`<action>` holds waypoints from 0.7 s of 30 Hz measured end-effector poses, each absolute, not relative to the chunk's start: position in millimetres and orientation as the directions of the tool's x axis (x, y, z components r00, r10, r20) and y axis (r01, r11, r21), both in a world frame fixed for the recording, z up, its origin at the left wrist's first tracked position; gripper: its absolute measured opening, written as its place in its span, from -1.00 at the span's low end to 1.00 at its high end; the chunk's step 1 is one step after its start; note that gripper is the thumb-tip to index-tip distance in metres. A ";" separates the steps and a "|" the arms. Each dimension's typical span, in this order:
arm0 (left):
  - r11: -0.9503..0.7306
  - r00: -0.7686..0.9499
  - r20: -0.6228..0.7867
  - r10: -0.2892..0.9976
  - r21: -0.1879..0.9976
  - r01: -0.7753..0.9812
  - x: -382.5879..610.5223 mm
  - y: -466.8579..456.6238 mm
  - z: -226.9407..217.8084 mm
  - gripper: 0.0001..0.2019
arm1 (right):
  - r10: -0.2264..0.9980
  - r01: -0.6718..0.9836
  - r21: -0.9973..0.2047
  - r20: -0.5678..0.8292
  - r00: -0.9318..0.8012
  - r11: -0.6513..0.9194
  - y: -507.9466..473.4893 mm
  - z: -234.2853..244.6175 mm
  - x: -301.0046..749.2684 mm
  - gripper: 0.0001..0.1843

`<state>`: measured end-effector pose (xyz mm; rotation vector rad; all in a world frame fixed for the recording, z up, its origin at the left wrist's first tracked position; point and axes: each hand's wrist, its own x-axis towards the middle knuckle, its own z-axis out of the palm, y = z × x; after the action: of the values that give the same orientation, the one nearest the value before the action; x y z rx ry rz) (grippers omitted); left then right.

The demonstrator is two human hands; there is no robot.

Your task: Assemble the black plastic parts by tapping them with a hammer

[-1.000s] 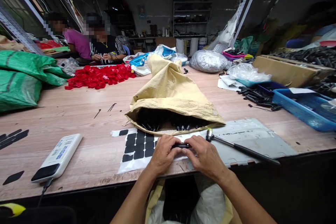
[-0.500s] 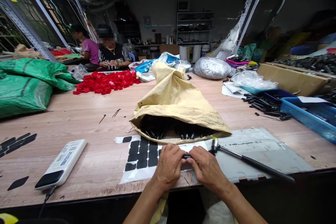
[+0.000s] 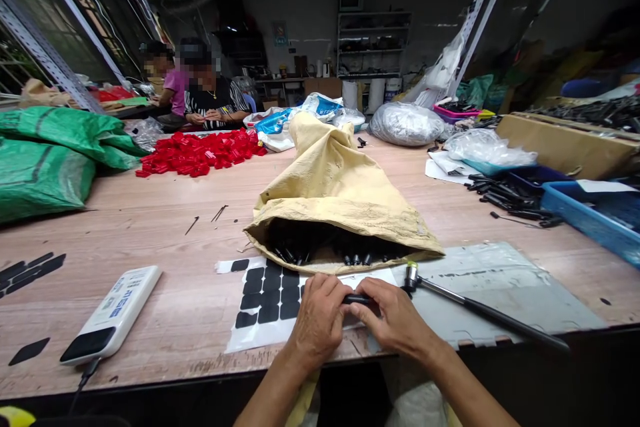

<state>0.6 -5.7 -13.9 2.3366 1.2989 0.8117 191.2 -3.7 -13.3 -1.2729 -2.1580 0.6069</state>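
My left hand (image 3: 317, 320) and my right hand (image 3: 392, 317) meet at the table's near edge, both pinched on one small black part (image 3: 357, 299) held between them. Under the hands lies a white sheet of black square pads (image 3: 267, 295). Just beyond, a tan sack (image 3: 336, 193) lies on its side with its mouth open toward me, and more black parts (image 3: 320, 252) show inside it. A small hammer (image 3: 465, 305) lies right of my right hand on a grey mat (image 3: 495, 287).
A white remote (image 3: 111, 312) lies near left. Green bags (image 3: 50, 153) sit far left, and a pile of red parts (image 3: 200, 151) lies before two seated people. Blue trays (image 3: 590, 213), black parts (image 3: 505, 196) and a cardboard box (image 3: 555, 133) fill the right side.
Both hands stay pinched on the black part and have shifted slightly. The camera view tilted a little up.
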 end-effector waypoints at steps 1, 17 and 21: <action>-0.512 0.407 0.313 0.858 0.572 0.641 0.3 -5.2 -13.2 -0.80 | 0.890 0.628 -0.638 0.237 -0.389 0.445 -3.7 -13.7 191.6 -0.80; -0.490 0.388 0.301 0.871 0.585 0.646 0.0 -6.0 -16.7 -0.78 | 0.861 0.559 -0.664 0.292 -0.417 0.497 -4.4 -17.3 191.8 -0.80; -0.505 0.395 0.315 0.863 0.560 0.657 1.1 -7.6 -14.5 -0.75 | 0.858 0.596 -0.621 0.310 -0.409 0.509 -3.3 -24.6 192.6 -0.78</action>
<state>1.1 -7.6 -14.5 2.3124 1.3182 0.8295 192.6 -3.3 -24.6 -1.1829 -2.1469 0.5621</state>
